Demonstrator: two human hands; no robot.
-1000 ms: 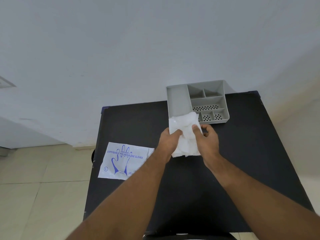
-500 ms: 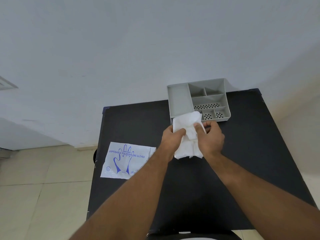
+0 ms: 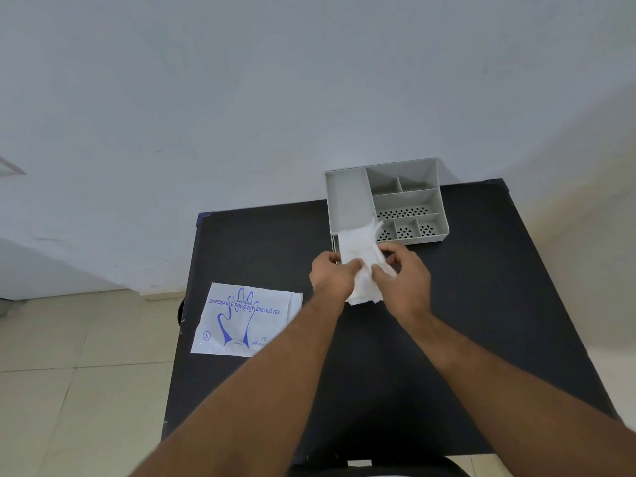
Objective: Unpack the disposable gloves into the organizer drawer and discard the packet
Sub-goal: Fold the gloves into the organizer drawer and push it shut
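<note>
Both hands, left (image 3: 332, 275) and right (image 3: 401, 282), pinch the gloves (image 3: 361, 256) at frame centre; the slippery stack could fan apart short of the drawer (image 3: 347, 197).

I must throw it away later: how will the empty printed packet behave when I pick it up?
The packet lies flat and thin, overhanging the table edge, so it is probably light and floppy. Its film looks glossy, so perhaps slippery.
</note>
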